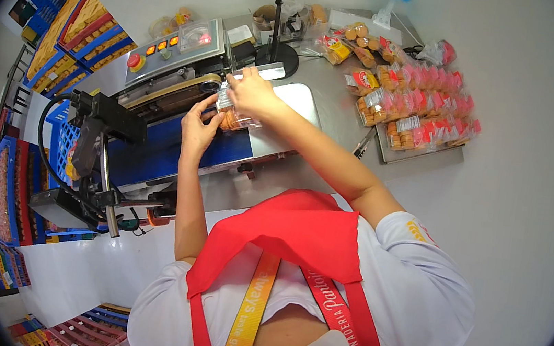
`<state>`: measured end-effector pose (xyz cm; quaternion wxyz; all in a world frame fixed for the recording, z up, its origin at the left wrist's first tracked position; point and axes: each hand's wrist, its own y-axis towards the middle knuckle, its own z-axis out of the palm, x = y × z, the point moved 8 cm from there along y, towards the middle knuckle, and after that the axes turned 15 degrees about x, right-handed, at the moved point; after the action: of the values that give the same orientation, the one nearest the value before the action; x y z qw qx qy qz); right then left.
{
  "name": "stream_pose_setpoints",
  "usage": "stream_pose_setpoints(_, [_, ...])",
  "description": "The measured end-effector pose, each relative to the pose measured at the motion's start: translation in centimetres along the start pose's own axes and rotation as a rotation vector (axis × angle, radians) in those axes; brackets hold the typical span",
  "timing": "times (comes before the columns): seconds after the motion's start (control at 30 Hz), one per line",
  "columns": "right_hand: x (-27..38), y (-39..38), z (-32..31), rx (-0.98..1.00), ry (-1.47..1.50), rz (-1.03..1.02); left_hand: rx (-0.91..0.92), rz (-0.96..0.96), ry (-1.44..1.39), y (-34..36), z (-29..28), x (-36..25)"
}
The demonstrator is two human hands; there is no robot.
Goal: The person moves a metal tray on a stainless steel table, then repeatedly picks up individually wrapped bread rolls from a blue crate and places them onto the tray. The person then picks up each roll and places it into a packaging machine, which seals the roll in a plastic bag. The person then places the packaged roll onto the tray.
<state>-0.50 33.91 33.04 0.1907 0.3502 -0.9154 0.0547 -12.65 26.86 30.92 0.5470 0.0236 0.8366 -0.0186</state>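
A: What is the largest element?

B: The steel table (336, 119), bearing a machine (174, 50) with lit displays; a blue belt (230, 148) runs along the machine's near side.

A: And the stock?

B: At right, rows of clear bags (414, 100) with pink ends lie filled, loose bags behind them. Whether these are finished or waiting cannot be told.

A: The hands?

B: The right hand (253, 94), fingers bent, appears to pinch the upper edge of a packet (232, 119). The left hand (197, 134), thumb and fingers narrowly parted, meets its left side; whether it grips cannot be told.

A: The smallest element?

B: That packet, near the belt's right end, beside the machine. Filling is done; closing, judged from its position, appears not yet done.
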Motion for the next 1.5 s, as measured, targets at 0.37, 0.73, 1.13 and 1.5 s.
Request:
stream_pose_setpoints(0.37, [-29.4, -12.3, -1.0, -0.025, -0.599, 0.369, -0.190, -0.033, 0.164, -1.8, -2.8, -0.4])
stream_pose_setpoints(0.73, [-17.9, -8.5, -18.2, -0.370, 0.046, 0.063, -0.124, 0.489, 0.459, 5.3, 14.7, -14.7])
stream_pose_setpoints(1.13, [-12.3, -9.1, -20.9, 0.078, 0.124, -0.247, 0.234, 0.431, -0.624, 11.3, 12.0, -12.2])
stream_pose_setpoints(1.5, [-4.7, -11.9, -17.3, -0.045, 0.251, -0.305, 0.284, 0.486, -0.553, 6.9, 5.6, -13.6])
